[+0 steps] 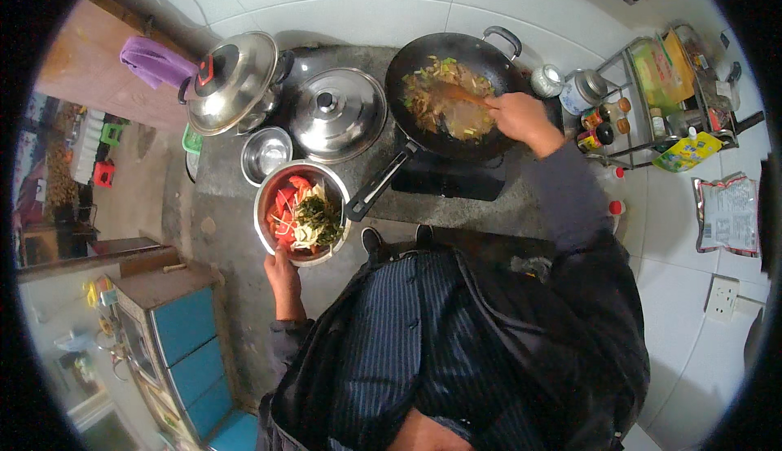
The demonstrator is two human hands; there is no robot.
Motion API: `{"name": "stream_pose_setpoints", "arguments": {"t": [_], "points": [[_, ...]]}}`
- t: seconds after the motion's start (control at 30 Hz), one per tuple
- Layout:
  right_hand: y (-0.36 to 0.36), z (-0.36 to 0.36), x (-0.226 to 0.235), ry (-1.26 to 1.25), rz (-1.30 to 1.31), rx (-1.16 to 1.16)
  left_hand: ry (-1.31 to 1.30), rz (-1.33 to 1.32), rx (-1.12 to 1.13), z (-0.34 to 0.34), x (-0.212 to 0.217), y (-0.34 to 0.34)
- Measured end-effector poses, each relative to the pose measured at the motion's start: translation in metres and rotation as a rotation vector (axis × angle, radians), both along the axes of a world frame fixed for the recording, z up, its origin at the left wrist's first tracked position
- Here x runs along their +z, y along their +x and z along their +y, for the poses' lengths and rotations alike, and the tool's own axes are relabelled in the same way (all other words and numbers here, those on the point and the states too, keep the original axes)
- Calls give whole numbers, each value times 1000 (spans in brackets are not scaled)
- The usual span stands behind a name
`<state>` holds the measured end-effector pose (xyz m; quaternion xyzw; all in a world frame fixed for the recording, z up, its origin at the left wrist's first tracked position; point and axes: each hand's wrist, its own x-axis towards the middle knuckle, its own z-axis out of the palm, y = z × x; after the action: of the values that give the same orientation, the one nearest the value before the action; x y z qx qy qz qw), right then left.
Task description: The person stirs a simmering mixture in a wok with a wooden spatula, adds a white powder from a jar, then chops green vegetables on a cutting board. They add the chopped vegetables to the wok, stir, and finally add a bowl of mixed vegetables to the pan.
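The right hand (525, 117), in the upper middle of the frame, has its grip closed around the handle of a wooden spatula (460, 94). The spatula's long axis runs leftward and slightly up from the hand, and its blade sits in the food inside the black wok (407, 68). The wok stands on a dark cooktop (444, 182) on the grey stone desk (489, 207), and its long straight handle (379, 186) points down and left, toward the lower middle of the frame.

The left hand (281, 276), left of centre, has its grip curled under the near rim of a steel bowl (265, 199) that holds chopped tomato, dark greens and pale strips. The bowl lies down and left of the wok, and the tip of the wok's handle ends just beside the bowl's right rim. So the bowl is near the wok's lower left edge, and the left hand is the nearer one to it, while the right hand is on the wok's far right side.

Above the bowl sit a small empty steel bowl (266, 152) and two lidded steel pots (338, 113).
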<state>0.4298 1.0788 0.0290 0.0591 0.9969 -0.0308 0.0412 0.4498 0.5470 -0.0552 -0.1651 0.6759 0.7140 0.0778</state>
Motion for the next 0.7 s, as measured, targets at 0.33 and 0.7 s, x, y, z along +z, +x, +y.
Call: {"name": "stream_pose_setpoints", "arguments": {"t": [0.33, 0.7], "points": [[52, 32, 56, 124, -142, -80, -160, 18, -8, -15, -16, -1], [-16, 16, -5, 4, -36, -47, -108, 55, 83, -19, -11, -9]]}}
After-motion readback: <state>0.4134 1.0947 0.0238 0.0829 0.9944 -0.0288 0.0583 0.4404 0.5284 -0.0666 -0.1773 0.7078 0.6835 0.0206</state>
